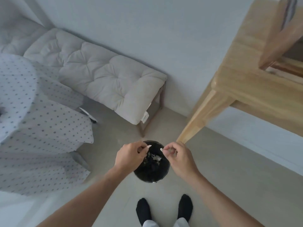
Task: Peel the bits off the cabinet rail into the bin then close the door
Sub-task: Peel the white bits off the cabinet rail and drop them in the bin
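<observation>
Hands [129, 154] over bin [151, 172], pinching bits [149, 146].

2 hands [131, 156], 2 pinched white bits [149, 146], 1 black bin [147, 174], 1 cushioned bench [101, 76], 1 wooden cabinet [242, 76], 2 black socks [143, 210].

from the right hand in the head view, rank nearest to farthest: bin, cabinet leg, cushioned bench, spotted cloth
1. Cabinet leg, its foot just above the right hand; bin, just left and below, too close to call.
2. Cushioned bench, up and left by the wall.
3. Spotted cloth, far left.
</observation>
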Motion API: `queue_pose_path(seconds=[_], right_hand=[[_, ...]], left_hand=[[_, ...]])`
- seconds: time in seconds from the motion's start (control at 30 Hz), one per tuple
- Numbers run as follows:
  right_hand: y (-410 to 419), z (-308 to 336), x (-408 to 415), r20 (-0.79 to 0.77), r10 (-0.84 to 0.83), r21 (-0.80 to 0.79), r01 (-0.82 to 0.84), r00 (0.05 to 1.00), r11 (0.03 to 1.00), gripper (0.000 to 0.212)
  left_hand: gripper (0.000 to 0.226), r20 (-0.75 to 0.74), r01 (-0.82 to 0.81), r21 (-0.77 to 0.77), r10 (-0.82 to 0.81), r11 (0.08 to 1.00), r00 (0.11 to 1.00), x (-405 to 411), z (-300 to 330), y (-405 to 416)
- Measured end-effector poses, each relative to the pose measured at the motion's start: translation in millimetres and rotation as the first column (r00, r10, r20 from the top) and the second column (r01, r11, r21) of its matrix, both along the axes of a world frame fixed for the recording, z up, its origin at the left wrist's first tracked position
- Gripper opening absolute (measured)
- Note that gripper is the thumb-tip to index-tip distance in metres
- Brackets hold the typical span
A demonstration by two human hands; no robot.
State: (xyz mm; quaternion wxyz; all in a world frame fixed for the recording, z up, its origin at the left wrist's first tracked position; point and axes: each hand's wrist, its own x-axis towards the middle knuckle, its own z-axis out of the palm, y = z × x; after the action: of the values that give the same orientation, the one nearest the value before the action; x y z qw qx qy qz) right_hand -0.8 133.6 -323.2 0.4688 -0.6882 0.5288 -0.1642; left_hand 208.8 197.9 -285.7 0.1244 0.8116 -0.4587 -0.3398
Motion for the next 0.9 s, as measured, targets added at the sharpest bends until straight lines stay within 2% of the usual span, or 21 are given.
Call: queue_pose_path(seconds=[0.27,0.43,0.53,0.6,0.7,0.9], right_hand=[[16.3,-159.1,20.5,-0.16,0.027,0.073,-0.016,0.987,0.997,0.011],[26.0,-237.4,38.9,-0.251,0.047,0.087,-0.026,0.967,0.996,0.007],[26.2,-269.3,44.1,-0.279,0.072,0.1,-0.045,0.958,0.994,0.016],[26.5,-278.5,43.1,-0.288,0.078,0.113,-0.047,0.955,0.992,0.023],[28.7,-272.8,36.2,-0.309,0.08,0.121,-0.045,0.948,0.992,0.031],[31.5,-199.7,12.0,-0.282,0.005,0.101,0.025,0.959,0.995,0.036]], left_hand=[[0.022,0.005,0.018,0.161,-0.019,0.987,1.0,9.0,-165.2,11.7],[0.025,0.017,0.041,0.234,-0.046,0.971,0.999,12.4,-247.2,13.3],[0.043,-0.002,0.03,0.304,-0.031,0.952,1.0,16.7,-279.1,12.6],[0.053,-0.025,0.045,0.349,-0.038,0.936,0.999,18.5,-290.1,14.3],[0.053,-0.043,0.033,0.355,-0.018,0.934,0.999,18.4,-286.2,17.9],[0.052,-0.095,-0.043,0.292,0.074,0.955,0.993,17.5,-223.0,22.5]])
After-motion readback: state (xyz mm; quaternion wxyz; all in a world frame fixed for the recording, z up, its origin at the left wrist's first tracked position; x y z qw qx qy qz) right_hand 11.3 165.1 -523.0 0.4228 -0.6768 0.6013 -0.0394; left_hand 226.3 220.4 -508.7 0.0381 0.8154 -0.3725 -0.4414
